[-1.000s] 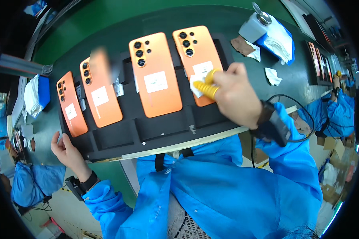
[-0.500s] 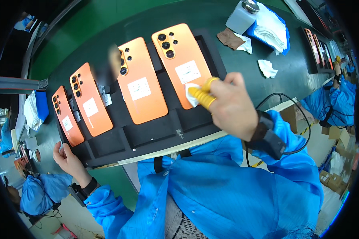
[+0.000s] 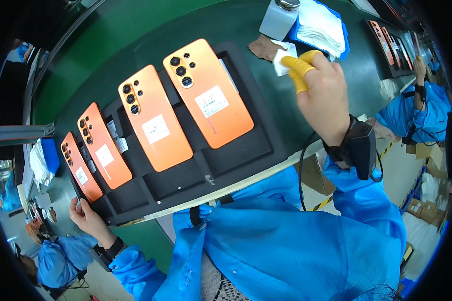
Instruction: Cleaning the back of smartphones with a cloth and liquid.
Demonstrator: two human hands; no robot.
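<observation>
My right hand [image 3: 325,88], with yellow finger cots on its fingers, pinches a small white cloth [image 3: 280,66] over the green table, just beside a brown cloth [image 3: 264,47]. Several orange phones lie back up on a black tray [image 3: 266,135], each with a white label. The largest phone [image 3: 232,120] sits at the right, another phone [image 3: 172,147] left of it, and two smaller-looking ones farther left. At the tray's near left corner is my left hand [image 3: 91,221], fingers curled together; a small pale thing shows at the fingertips, too little to name.
A white bottle with a metal top [image 3: 277,20] stands at the back beside a blue bin [image 3: 344,42] of folded white cloths. A black cable runs from my right wrist. People in blue work at both sides, with another phone tray [image 3: 404,70] at far right.
My right hand has lifted off the rightmost phone and moved up and right with the white cloth, toward the brown cloth. The view has shifted; my left hand stays at the tray corner.
</observation>
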